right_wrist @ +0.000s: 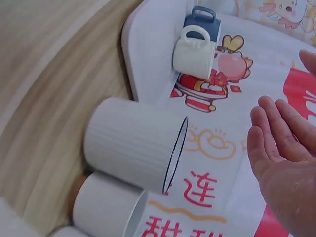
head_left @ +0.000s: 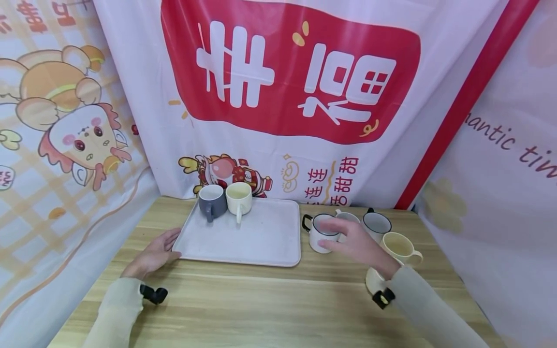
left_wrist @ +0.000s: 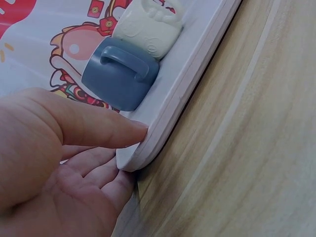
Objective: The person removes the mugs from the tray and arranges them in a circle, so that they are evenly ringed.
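My left hand (head_left: 152, 254) is at the near left corner of a white tray (head_left: 261, 239). Its thumb lies on the tray's rim, with the fingers against the side, in the left wrist view. On the tray's far left part stand a blue-grey mug (head_left: 212, 203) and a cream mug (head_left: 239, 199), side by side. Right of the tray, my right hand (head_left: 354, 240) hovers over a white mug with a black rim (head_left: 321, 243), fingers spread and holding nothing. That ribbed mug (right_wrist: 131, 143) stands apart from the fingers in the right wrist view.
Behind the right hand stand a white mug (head_left: 348, 217) and a dark-handled grey mug (head_left: 376, 223). A cream-yellow mug (head_left: 399, 247) is farther right, and a pale mug (head_left: 373, 281) is partly hidden by the forearm. A printed cloth (head_left: 383, 169) hangs along the wooden table's (head_left: 261, 304) back edge.
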Action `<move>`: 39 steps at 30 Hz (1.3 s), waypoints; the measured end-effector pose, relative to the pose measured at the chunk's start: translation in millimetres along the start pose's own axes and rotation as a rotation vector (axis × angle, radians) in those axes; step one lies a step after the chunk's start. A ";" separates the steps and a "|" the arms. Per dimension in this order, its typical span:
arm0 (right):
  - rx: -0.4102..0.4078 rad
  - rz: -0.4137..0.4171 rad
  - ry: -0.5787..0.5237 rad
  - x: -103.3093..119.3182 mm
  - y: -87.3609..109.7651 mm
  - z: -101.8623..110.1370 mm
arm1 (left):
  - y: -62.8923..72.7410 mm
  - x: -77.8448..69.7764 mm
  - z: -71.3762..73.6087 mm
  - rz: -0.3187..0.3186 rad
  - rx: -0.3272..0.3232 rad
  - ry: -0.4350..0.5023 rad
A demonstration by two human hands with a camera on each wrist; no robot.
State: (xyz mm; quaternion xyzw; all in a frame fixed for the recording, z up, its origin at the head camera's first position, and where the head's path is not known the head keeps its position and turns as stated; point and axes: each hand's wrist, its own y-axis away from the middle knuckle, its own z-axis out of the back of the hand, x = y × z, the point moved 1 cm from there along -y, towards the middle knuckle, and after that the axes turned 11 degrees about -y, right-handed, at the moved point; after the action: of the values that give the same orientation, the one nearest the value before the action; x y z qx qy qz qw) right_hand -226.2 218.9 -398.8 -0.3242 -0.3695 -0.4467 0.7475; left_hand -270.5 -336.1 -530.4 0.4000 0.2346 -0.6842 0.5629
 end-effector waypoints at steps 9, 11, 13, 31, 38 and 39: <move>0.076 0.023 -0.002 15.2 -62.0 -62.5 | 1.6 -1.5 0.4 0.021 -0.004 -0.001; 0.086 0.024 0.003 14.4 -72.9 -74.5 | 0.6 -1.5 -0.1 0.031 -0.005 0.003; 0.085 0.000 0.008 13.7 -83.7 -85.6 | -0.4 -1.6 -0.6 0.035 -0.004 0.005; -0.051 -0.120 -0.213 -29.5 -164.4 -197.6 | -1.0 -0.8 -1.4 0.014 -0.011 -0.015; -0.118 -0.189 -0.311 -32.3 -178.4 -220.3 | 0.1 -1.0 -3.1 0.023 -0.019 -0.005; -0.122 -0.192 -0.328 -32.8 -179.9 -222.6 | 0.1 -1.1 -3.5 0.024 -0.020 -0.005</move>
State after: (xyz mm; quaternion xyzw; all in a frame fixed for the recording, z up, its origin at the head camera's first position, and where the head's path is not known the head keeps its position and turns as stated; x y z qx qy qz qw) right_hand -341.7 -18.7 -513.7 -0.4007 -0.4878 -0.4789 0.6100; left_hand -269.3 -332.8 -531.5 0.3953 0.2352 -0.6762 0.5755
